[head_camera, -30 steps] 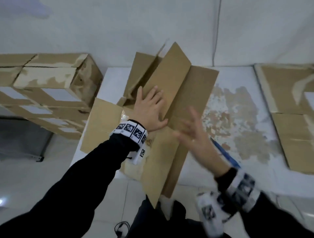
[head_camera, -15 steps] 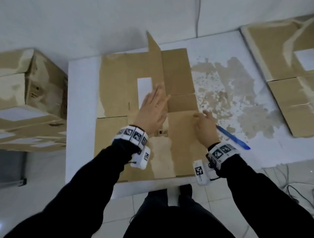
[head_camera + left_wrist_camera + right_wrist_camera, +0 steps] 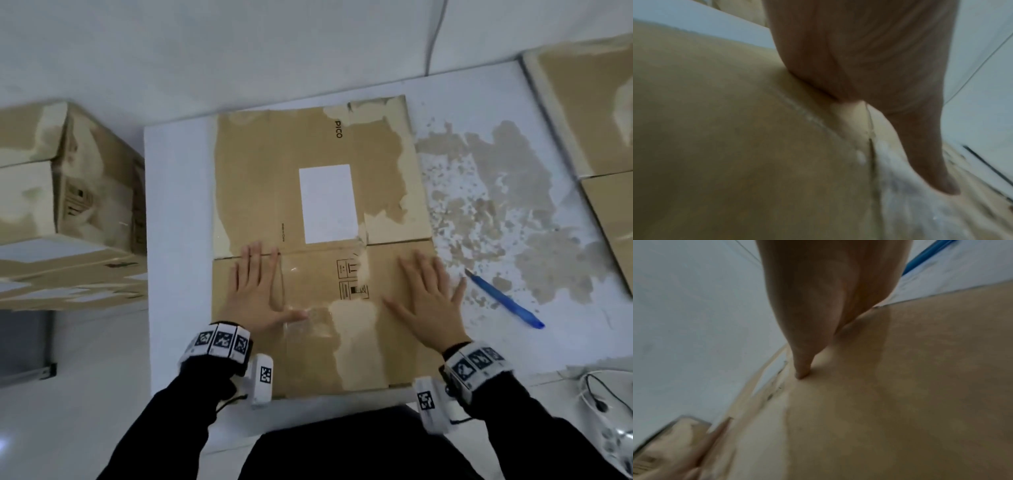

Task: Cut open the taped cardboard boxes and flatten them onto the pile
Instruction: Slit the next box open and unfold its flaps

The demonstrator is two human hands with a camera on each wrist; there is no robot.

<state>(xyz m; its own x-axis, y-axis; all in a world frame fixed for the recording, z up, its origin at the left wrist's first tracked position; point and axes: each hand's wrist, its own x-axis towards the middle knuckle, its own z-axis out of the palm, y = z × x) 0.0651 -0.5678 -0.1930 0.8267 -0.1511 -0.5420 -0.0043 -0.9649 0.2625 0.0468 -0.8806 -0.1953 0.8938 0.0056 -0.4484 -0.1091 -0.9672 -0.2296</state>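
Here, off the table's left edge, a stack of cardboard boxes [image 3: 68, 212] stands, their skins torn pale in patches and white labels showing on the lower ones. On the white table [image 3: 174, 192] itself a flattened cardboard box [image 3: 318, 246] lies spread from near the far edge down to the near edge, taking up the left and middle of the top. It carries a white label [image 3: 328, 204] in its far half, small black print beside it, and clear tape across the near half. The left hand [image 3: 255, 291] lies palm down on the box's near left part, fingers straight and close together, thumb stretched out toward the middle; it grips nothing and simply presses the card flat. The right hand [image 3: 428, 301] does the same on the near right part, fingers spread wide, with the little finger reaching past the box's right edge. Both wrists wear bands with black-and-white markers. Just beside that hand, on a scuffed brown patch of the tabletop, a blue pen [image 3: 503, 301] lies at a slant. At the table's right edge, more flattened cardboard [image 3: 589, 113] forms a pile.
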